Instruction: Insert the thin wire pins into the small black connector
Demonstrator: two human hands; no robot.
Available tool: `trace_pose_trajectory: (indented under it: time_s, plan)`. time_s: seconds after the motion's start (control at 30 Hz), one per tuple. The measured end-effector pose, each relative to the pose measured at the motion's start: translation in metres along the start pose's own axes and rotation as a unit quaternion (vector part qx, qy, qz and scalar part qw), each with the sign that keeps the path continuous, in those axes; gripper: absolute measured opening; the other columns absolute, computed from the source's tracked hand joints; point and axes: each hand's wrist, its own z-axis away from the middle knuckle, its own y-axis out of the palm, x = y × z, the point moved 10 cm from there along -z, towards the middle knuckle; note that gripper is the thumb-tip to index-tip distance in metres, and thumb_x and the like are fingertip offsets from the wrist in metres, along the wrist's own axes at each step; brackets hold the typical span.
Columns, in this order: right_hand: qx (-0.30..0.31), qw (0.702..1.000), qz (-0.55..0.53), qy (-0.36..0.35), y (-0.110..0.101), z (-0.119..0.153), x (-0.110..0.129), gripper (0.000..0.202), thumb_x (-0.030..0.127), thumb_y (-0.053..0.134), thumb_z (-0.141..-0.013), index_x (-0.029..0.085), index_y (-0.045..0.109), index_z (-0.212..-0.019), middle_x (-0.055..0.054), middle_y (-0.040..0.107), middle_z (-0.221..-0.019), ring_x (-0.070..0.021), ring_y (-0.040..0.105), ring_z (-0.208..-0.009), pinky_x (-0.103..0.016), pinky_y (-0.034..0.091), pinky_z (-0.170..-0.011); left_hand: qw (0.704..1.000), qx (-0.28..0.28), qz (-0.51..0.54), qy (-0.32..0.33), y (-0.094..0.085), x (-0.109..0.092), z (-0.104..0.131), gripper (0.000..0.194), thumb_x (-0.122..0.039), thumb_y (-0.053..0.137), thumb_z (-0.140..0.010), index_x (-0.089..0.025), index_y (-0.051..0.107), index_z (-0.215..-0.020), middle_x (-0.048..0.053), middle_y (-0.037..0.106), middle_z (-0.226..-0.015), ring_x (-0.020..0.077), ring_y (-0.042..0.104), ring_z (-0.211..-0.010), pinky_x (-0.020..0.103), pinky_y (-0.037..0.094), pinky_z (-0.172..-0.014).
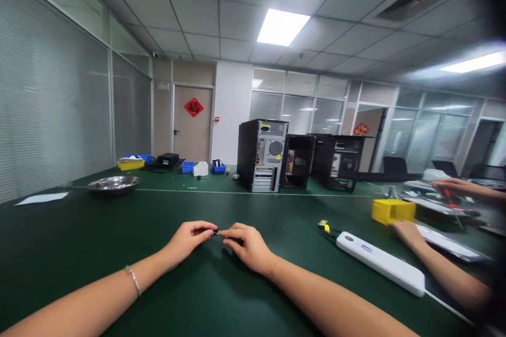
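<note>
Over the green table top (169, 295), my two hands meet almost fingertip to fingertip. My left hand (190, 238), with a bracelet on its wrist, pinches a small dark piece (214, 231) between thumb and fingers. A thin, light-coloured end of that piece reaches across to my right hand (249, 246). The fingers of my right hand are bent, with the index fingertip at that end and the thumb just below. The piece is too small and too covered to name its kind.
Three black computer cases (256, 158) stand at the back. A white power strip (379, 262) lies to the right, near a yellow bin (389, 211). A metal bowl (114, 184) sits at left. Another person's hands (409, 234) work at far right, with a red-handled tool.
</note>
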Motion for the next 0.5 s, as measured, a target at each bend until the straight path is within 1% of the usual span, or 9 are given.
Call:
trace_pose_trajectory:
  time_s: [0.13, 0.27, 0.5]
  plan:
    - [-0.002, 1.0, 0.007, -0.001, -0.0009, -0.0001, 0.0008, 0.026, 0.031, 0.057, -0.089, 0.028, 0.068, -0.113, -0.003, 0.068, -0.096, -0.0149, 0.063, -0.085, -0.024, 0.047, -0.078, 1.0, -0.006, 0.008, -0.015, -0.0009, 0.0012, 0.0009, 0.038, -0.042, 0.069, -0.069, -0.015, 0.073, -0.096, 0.007, 0.074, -0.089, 0.021, 0.063, -0.08, 0.032, 0.048, -0.078]
    - [-0.002, 1.0, 0.01, -0.004, -0.0003, 0.0, 0.002, 0.026, 0.031, 0.058, -0.089, 0.029, 0.068, -0.113, -0.003, 0.067, -0.095, -0.0148, 0.063, -0.084, -0.024, 0.047, -0.077, 1.0, -0.005, 0.022, -0.013, -0.0006, 0.0016, -0.0003, 0.036, -0.041, 0.071, -0.068, -0.015, 0.074, -0.093, 0.006, 0.073, -0.083, 0.0186, 0.061, -0.073, 0.03, 0.047, -0.073]
    - [0.001, 1.0, 0.006, -0.02, 0.0008, 0.0005, 0.0047, 0.026, 0.031, 0.058, -0.089, 0.028, 0.068, -0.112, -0.003, 0.067, -0.095, -0.015, 0.063, -0.084, -0.024, 0.047, -0.077, 0.998, 0.014, 0.064, -0.019, 0.0029, 0.0044, -0.002, 0.033, -0.039, 0.074, -0.065, -0.015, 0.074, -0.089, 0.004, 0.071, -0.078, 0.0159, 0.06, -0.068, 0.027, 0.047, -0.07]
